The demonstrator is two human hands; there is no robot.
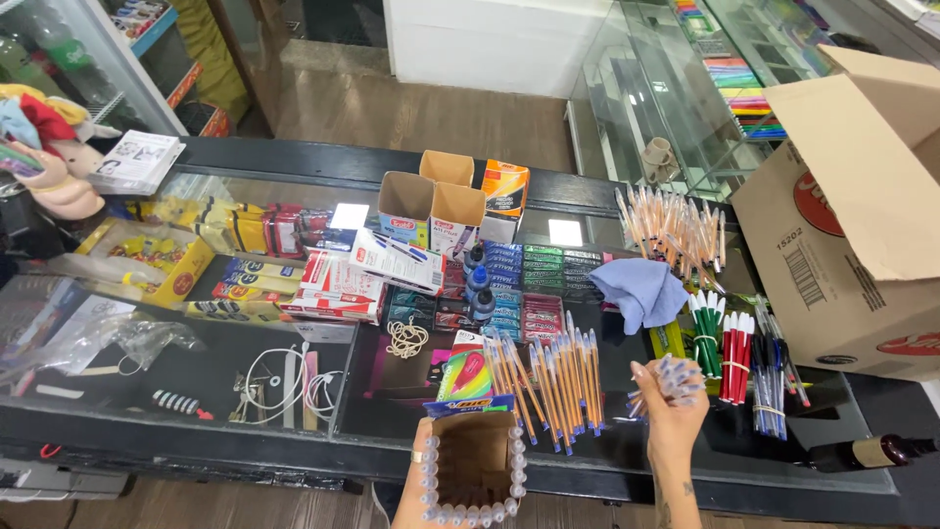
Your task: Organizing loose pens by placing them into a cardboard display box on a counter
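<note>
A: What is in the person's hands?

B: The left hand grips a small open cardboard box at the near edge of the bench, fingers wrapped round its left wall. Pens stand packed along its inner walls, their rounded caps making a beaded rim around a hollow brown middle.

A: And the other hand?

B: The right hand is raised just right of the box, fingers closed on a bunch of pens with bluish caps, fanned out above the palm.

A: What lies between them?

B: A loose row of slim orange pens with blue tips, flat on the dark glass top. Just beyond the box is a flat, bright pack in pink and green.

A: Further out?

B: To the right, bundles of green, red and blue pens held by rubber bands. Above them a crumpled blue cloth, soft and folded, and a heap of clear orange pens. A big corrugated carton stands at the right end, flaps open.

A: And the middle?

B: Three small open boxes upright, a white flat pack leaning by them, and a little pile of pale rubber bands. Under the glass sit rows of coloured packets. To the left lies a crinkled clear plastic bag.
</note>
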